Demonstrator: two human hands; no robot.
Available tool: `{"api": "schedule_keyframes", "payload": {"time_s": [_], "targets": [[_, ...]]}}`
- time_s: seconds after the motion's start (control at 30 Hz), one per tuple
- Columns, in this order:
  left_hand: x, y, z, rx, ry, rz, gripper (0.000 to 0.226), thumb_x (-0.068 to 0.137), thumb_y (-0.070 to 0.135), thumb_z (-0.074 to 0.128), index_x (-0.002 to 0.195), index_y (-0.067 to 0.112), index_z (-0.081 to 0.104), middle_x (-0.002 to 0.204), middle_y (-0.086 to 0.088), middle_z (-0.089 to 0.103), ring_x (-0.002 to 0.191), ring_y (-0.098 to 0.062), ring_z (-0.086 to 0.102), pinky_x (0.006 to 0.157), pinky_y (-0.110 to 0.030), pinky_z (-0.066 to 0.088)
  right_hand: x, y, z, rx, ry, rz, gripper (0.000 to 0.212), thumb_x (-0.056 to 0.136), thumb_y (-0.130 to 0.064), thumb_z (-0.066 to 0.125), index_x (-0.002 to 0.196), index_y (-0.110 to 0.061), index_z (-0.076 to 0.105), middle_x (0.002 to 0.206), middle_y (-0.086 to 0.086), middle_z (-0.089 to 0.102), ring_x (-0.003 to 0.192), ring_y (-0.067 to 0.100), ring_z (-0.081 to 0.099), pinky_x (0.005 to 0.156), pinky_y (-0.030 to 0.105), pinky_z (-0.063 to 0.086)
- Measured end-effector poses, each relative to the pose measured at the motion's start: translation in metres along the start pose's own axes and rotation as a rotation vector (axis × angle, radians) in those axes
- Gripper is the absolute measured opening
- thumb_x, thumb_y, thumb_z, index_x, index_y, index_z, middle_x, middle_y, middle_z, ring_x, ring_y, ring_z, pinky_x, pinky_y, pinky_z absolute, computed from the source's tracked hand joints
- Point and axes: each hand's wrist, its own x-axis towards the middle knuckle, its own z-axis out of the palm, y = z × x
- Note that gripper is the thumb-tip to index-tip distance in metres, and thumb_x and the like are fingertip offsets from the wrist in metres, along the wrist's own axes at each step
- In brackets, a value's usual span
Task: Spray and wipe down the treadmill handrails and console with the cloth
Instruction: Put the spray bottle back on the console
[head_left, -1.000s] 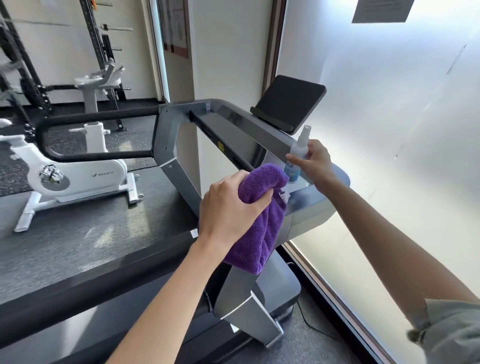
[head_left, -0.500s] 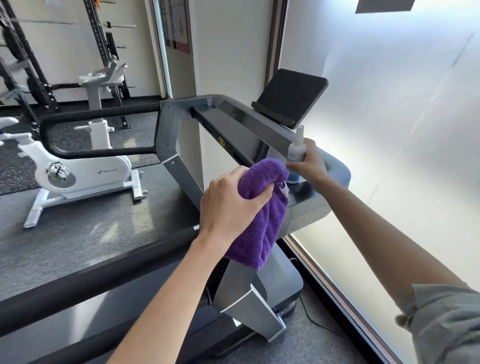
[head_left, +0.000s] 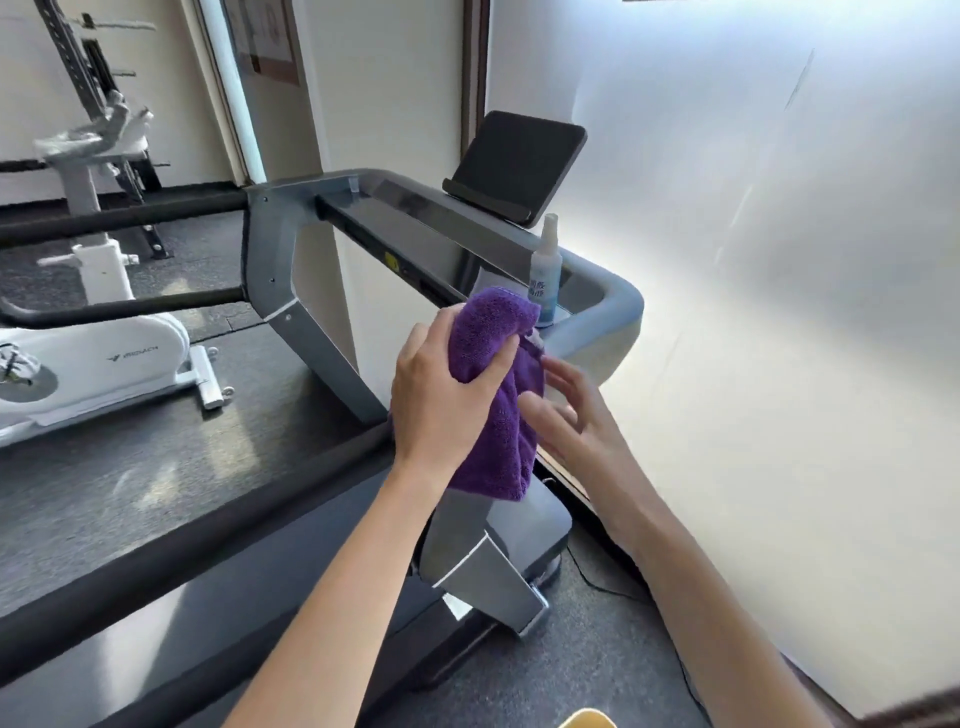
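My left hand (head_left: 441, 395) grips a bunched purple cloth (head_left: 498, 395) just in front of the grey treadmill console (head_left: 415, 208). The cloth hangs down below my fingers. My right hand (head_left: 571, 415) is beside the cloth with its fingers spread and relaxed, at the cloth's right edge, holding nothing. A small clear spray bottle (head_left: 545, 270) with a blue label stands upright by itself on the console's right end, above the cloth. A dark tablet-like screen (head_left: 514, 161) leans on the console behind it. Black handrails (head_left: 124, 218) run off to the left.
A frosted window wall (head_left: 779, 260) runs close along the right of the treadmill. A white exercise bike (head_left: 98, 358) stands on the dark floor at left, with a rack (head_left: 88, 62) behind it. The treadmill's near black rail (head_left: 182, 545) crosses below my arms.
My right hand has let go of the spray bottle, which now stands on the console, and has come back down beside the cloth. My left hand still holds the cloth.
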Motion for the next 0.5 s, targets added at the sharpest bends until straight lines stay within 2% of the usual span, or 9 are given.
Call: {"api": "schedule_keyframes", "payload": {"time_s": [0.07, 0.13, 0.2, 0.27, 0.33, 0.4, 0.47, 0.5], "targets": [[-0.009, 0.000, 0.002, -0.044, -0.069, -0.019, 0.058, 0.076, 0.070, 0.056, 0.116, 0.028, 0.057, 0.103, 0.002, 0.058, 0.097, -0.016, 0.054, 0.086, -0.030, 0.045, -0.025, 0.007, 0.014, -0.042, 0.064, 0.062, 0.109, 0.055, -0.060, 0.085, 0.148, -0.029, 0.038, 0.138, -0.021, 0.052, 0.128, 0.010, 0.060, 0.103, 0.033, 0.055], [-0.022, 0.000, 0.006, -0.124, -0.183, -0.050, 0.070, 0.069, 0.077, 0.049, 0.124, 0.034, 0.051, 0.115, 0.003, 0.056, 0.109, -0.015, 0.049, 0.094, -0.030, 0.040, -0.047, 0.012, 0.023, -0.020, 0.134, 0.107, 0.110, 0.055, -0.057, 0.093, 0.146, -0.031, 0.038, 0.138, -0.017, 0.052, 0.126, 0.011, 0.062, 0.105, 0.037, 0.055], [-0.037, 0.000, 0.011, -0.200, -0.334, -0.129, 0.078, 0.066, 0.082, 0.049, 0.127, 0.034, 0.048, 0.122, 0.000, 0.052, 0.119, -0.017, 0.046, 0.104, -0.035, 0.038, -0.071, 0.013, 0.027, 0.035, 0.180, 0.140, 0.097, 0.062, -0.044, 0.096, 0.141, -0.030, 0.042, 0.132, -0.013, 0.059, 0.117, 0.007, 0.068, 0.099, 0.033, 0.058], [-0.054, -0.002, 0.025, -0.260, -0.525, -0.262, 0.083, 0.065, 0.088, 0.049, 0.128, 0.035, 0.046, 0.128, -0.001, 0.047, 0.127, -0.019, 0.041, 0.109, -0.042, 0.036, -0.094, 0.015, 0.028, 0.126, 0.251, 0.164, 0.080, 0.067, -0.030, 0.087, 0.137, -0.025, 0.048, 0.123, -0.007, 0.069, 0.107, 0.007, 0.072, 0.090, 0.029, 0.060], [-0.076, -0.002, 0.044, -0.386, -0.782, -0.494, 0.093, 0.055, 0.099, 0.043, 0.126, 0.040, 0.048, 0.135, -0.002, 0.044, 0.133, -0.019, 0.036, 0.111, -0.043, 0.030, -0.117, 0.020, 0.024, 0.195, 0.406, 0.182, 0.056, 0.081, -0.024, 0.081, 0.129, -0.024, 0.052, 0.114, -0.004, 0.073, 0.097, 0.007, 0.074, 0.082, 0.026, 0.061], [-0.107, -0.009, 0.071, -0.484, -0.951, -0.707, 0.111, 0.044, 0.106, 0.040, 0.128, 0.036, 0.054, 0.139, -0.006, 0.049, 0.134, -0.027, 0.042, 0.110, -0.051, 0.032, -0.137, 0.031, 0.012, 0.166, 0.586, 0.204, 0.038, 0.091, -0.026, 0.075, 0.122, -0.029, 0.053, 0.104, -0.007, 0.073, 0.089, 0.005, 0.074, 0.080, 0.026, 0.061], [-0.138, -0.017, 0.099, -0.511, -1.033, -0.746, 0.107, 0.044, 0.106, 0.039, 0.121, 0.035, 0.060, 0.131, -0.007, 0.058, 0.126, -0.028, 0.051, 0.107, -0.051, 0.037, -0.156, 0.048, -0.008, 0.088, 0.725, 0.233, 0.032, 0.094, -0.022, 0.073, 0.117, -0.031, 0.053, 0.101, -0.004, 0.073, 0.089, 0.010, 0.074, 0.082, 0.031, 0.061], [-0.151, -0.021, 0.112, -0.519, -1.087, -0.734, 0.099, 0.047, 0.105, 0.038, 0.119, 0.041, 0.061, 0.131, -0.005, 0.058, 0.126, -0.026, 0.051, 0.108, -0.049, 0.036, -0.165, 0.057, -0.019, 0.053, 0.772, 0.244, 0.028, 0.096, -0.017, 0.072, 0.114, -0.030, 0.054, 0.103, 0.000, 0.073, 0.093, 0.015, 0.074, 0.086, 0.036, 0.060]]}}
